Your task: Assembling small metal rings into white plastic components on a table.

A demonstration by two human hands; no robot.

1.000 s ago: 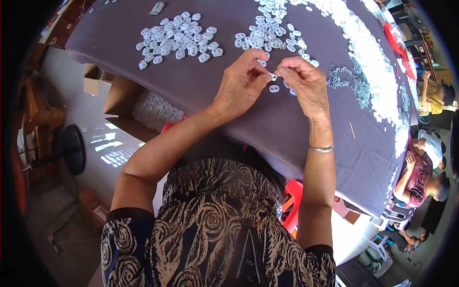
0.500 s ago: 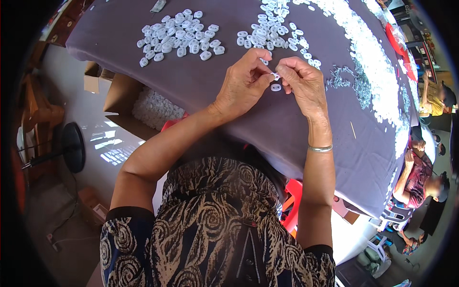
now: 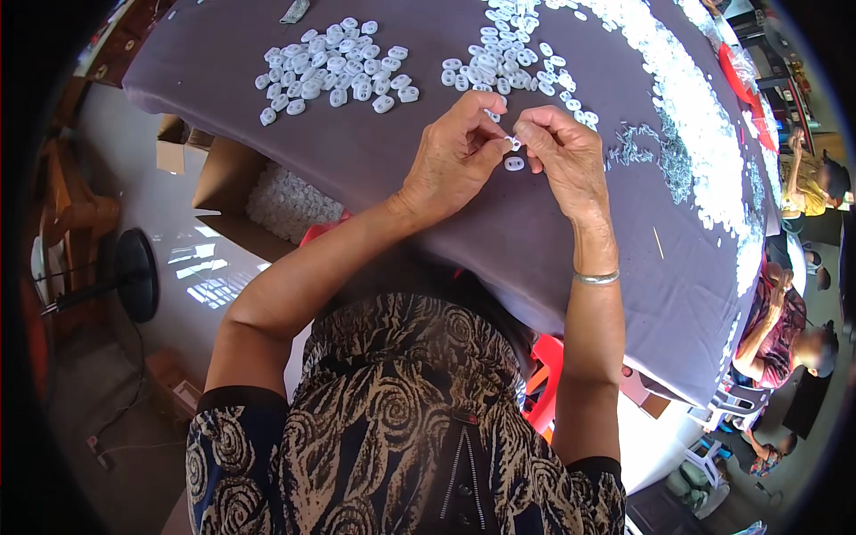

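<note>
My left hand (image 3: 457, 153) and my right hand (image 3: 563, 153) meet over the table, each closed in a fingertip pinch. Between them is a small white plastic piece (image 3: 513, 144), mostly covered by the fingers, so its full shape is hidden. Just below the fingertips, a white oval piece with two holes (image 3: 514, 164), like a cord lock, lies on the dark cloth. Beyond my hands is a heap of similar oval pieces (image 3: 492, 62). Another group of them (image 3: 334, 64) is spread farther left.
Small metal springs (image 3: 675, 165) lie in a pile right of my right hand, beside a long bank of white parts (image 3: 691, 107). A thin stick (image 3: 659, 242) rests on the tablecloth (image 3: 499, 241). Below the table's left edge, a cardboard box (image 3: 234, 183) holds white pieces. Other people sit at right.
My hands stay almost in place, still pinching the small piece. At far right, a seated person in a dark red top has raised their hands.
</note>
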